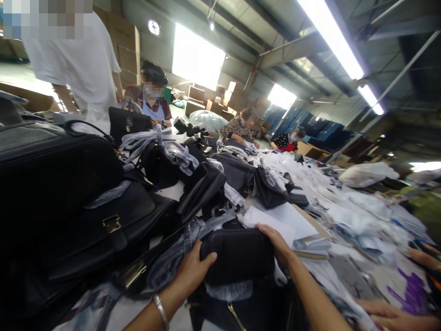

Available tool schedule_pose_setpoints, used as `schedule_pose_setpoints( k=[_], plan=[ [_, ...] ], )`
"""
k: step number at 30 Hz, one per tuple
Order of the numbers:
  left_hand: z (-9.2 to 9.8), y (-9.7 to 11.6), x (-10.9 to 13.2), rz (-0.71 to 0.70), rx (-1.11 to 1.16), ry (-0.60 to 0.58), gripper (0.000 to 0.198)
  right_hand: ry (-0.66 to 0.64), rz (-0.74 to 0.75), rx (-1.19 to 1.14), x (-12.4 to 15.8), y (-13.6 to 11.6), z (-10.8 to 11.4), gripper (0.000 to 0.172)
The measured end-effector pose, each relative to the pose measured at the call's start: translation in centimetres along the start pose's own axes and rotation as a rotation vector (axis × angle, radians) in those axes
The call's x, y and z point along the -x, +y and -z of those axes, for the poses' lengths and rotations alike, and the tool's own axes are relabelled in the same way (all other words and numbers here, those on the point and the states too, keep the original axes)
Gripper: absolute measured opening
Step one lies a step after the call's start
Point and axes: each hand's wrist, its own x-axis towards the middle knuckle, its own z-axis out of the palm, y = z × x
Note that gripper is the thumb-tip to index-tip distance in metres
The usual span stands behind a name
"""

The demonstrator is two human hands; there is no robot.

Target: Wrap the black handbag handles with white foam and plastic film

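Observation:
A black handbag [241,255] sits low in the middle of the head view, with clear plastic wrap [230,290] and a gold zip [237,317] below its upper part. My left hand [196,266] grips its left end, thumb on the near face; a silver bangle circles that wrist. At the bag's right end, my right hand [277,241] presses the top edge, its fingers partly hidden behind. Plastic-wrapped straps [168,264] lie beside my left hand. White sheets and card [289,223] lie just beyond my right hand.
Large black bags [113,225] with gold buckles pile up at left. More black bags [203,188] and white wrapping [310,179] cover the table further off. Several people work around it; another person's hands [396,315] and purple ribbon [409,292] are at right.

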Motion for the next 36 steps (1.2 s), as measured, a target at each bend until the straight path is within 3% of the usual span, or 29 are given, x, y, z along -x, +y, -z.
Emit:
schedule_pose_setpoints(
  k=[3,5,9,12,14,16,18,20,21,23,26,31,36],
  plan=[
    [-0.6,-0.3,1.4,-0.06,-0.037,0.027,0.07,-0.001,-0.009,-0.086,1.8,-0.9,1.5,0.052],
    [-0.6,-0.6,1.8,-0.074,-0.033,-0.025,0.056,0.003,-0.074,-0.139,3.1,-0.7,1.7,0.051],
    [1.0,-0.7,1.9,-0.012,-0.078,-0.122,0.048,-0.125,-0.254,-0.127,4.7,-0.1,1.8,0.048],
    [2.8,0.3,2.3,-0.208,-0.478,-0.058,0.045,-0.287,-0.305,0.139,3.9,-1.3,2.5,0.051],
    [3.4,1.4,2.6,-0.372,-0.817,0.026,0.04,-0.308,-0.247,0.43,2.5,-2.9,2.4,0.054],
    [3.5,2.4,2.3,-0.575,-1.072,0.086,0.036,-0.203,-0.122,0.707,1.0,-4.7,1.0,0.059],
    [3.5,2.9,1.4,-0.844,-1.246,0.071,0.037,-0.141,0.007,0.807,0.0,-6.3,-1.9,0.064],
    [3.9,2.9,-0.3,-1.036,-1.354,0.036,0.041,-0.278,0.067,0.677,-0.3,-7.4,-5.6,0.069],
    [4.2,2.8,-1.2,-1.065,-1.386,0.039,0.045,-0.351,0.057,0.595,-0.3,-7.6,-7.2,0.077],
    [5.2,2.6,-3.0,-1.041,-1.42,0.066,0.055,-0.398,0.019,0.511,0.0,-7.5,-9.6,0.099],
    [6.5,3.4,-5.0,-1.018,-1.415,0.114,0.057,-0.396,-0.03,0.462,0.6,-6.5,-10.3,0.119],
    [7.7,6.8,-7.9,-1.057,-1.554,0.264,0.048,-0.455,-0.079,0.408,1.7,-5.8,-8.6,0.121],
    [8.8,7.9,-10.0,-1.051,-1.604,0.35,0.043,-0.386,0.06,0.423,4.8,-7.0,-8.8,0.122]
  ],
)
